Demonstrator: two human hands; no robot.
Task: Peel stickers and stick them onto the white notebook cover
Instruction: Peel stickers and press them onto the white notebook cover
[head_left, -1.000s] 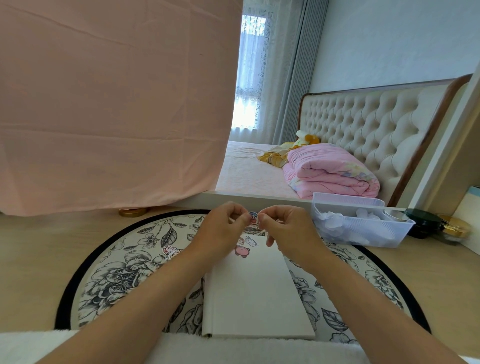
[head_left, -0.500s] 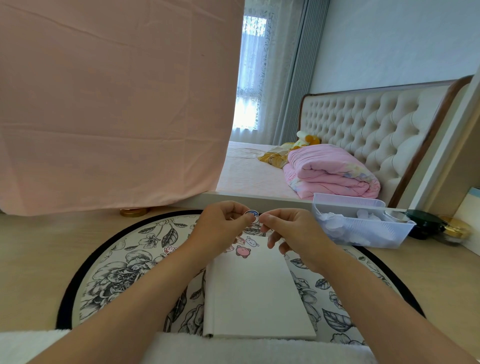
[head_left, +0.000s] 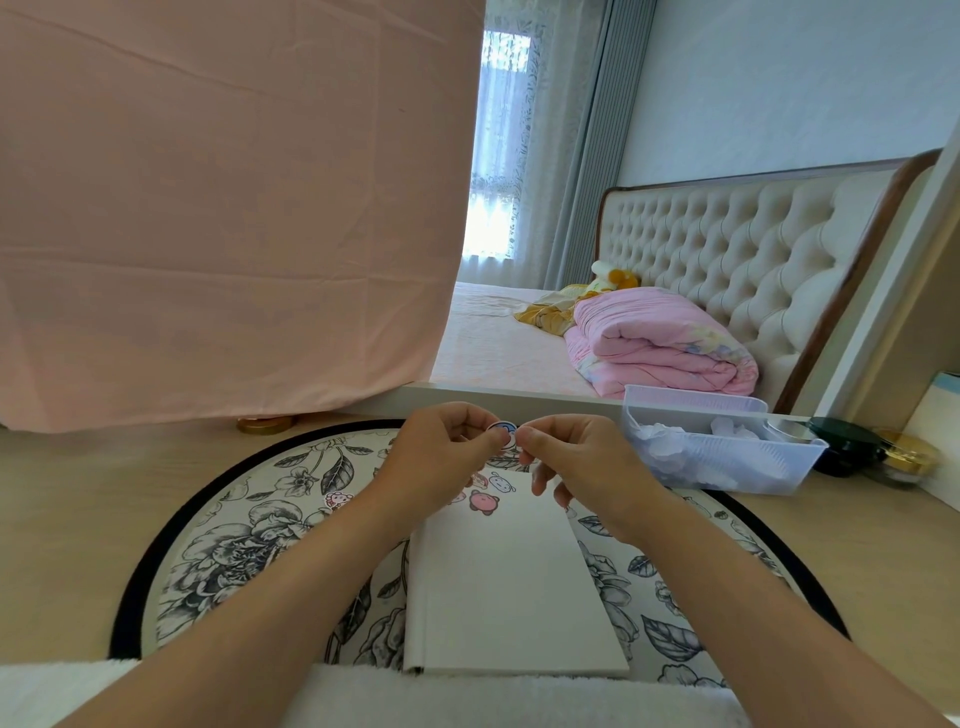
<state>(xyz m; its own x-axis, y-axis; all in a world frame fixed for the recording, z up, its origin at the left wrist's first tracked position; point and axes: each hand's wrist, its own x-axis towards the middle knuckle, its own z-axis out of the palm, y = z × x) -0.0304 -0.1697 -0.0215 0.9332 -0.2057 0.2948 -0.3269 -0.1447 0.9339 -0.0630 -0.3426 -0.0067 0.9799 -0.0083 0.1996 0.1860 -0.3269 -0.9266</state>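
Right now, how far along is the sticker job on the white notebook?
Done: at least a pink sticker and a white sticker sit at the far end of the white notebook cover. In hand: the left hand and right hand pinch a blue sticker above that end. Left: placing it; most of the cover is bare, and a loose sticker lies on the floral mat.

- Nothing legible is showing anywhere: no words, brands or numbers.
- The round sticker (head_left: 503, 430) is showing only a blue-and-white picture, too small to make out.
- The pink sticker (head_left: 484, 502) and the pale sticker (head_left: 501, 482) on the white notebook cover (head_left: 514, 587) are showing cartoon figures, not letters.
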